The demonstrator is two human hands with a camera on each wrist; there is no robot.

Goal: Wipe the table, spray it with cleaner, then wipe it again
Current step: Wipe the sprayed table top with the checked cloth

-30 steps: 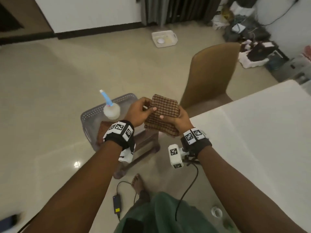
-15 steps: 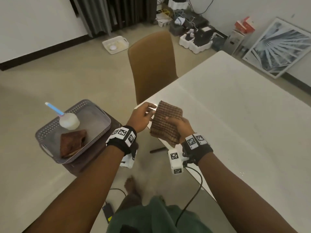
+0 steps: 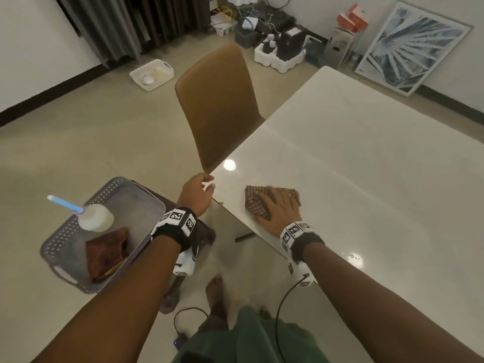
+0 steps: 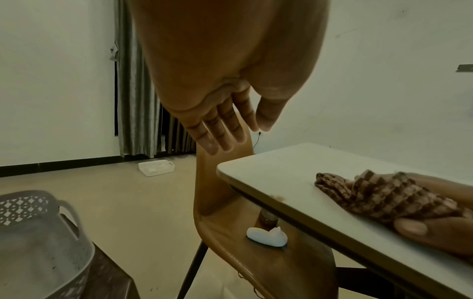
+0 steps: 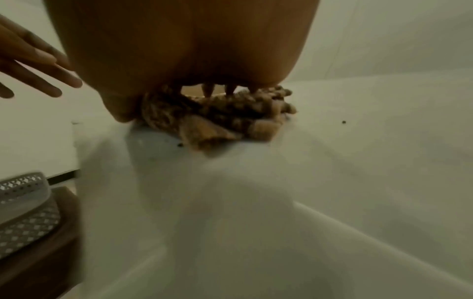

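Your right hand (image 3: 278,211) flat, fingers spread, pressing the checked cloth (image 3: 255,203) on the worktop (image 3: 366,179) near its left corner, your left hand (image 3: 197,192) released, hovering just beside that corner

Readable text: none in any view.
Wrist bands (image 3: 175,220): black-and-white square code markers only, no letters or numbers legible.
Red boxes (image 3: 351,18), far beyond the right hand (image 3: 279,211): white print, too small to read.

Cloth (image 3: 255,204) middle under right hand (image 3: 278,211), seemingly.
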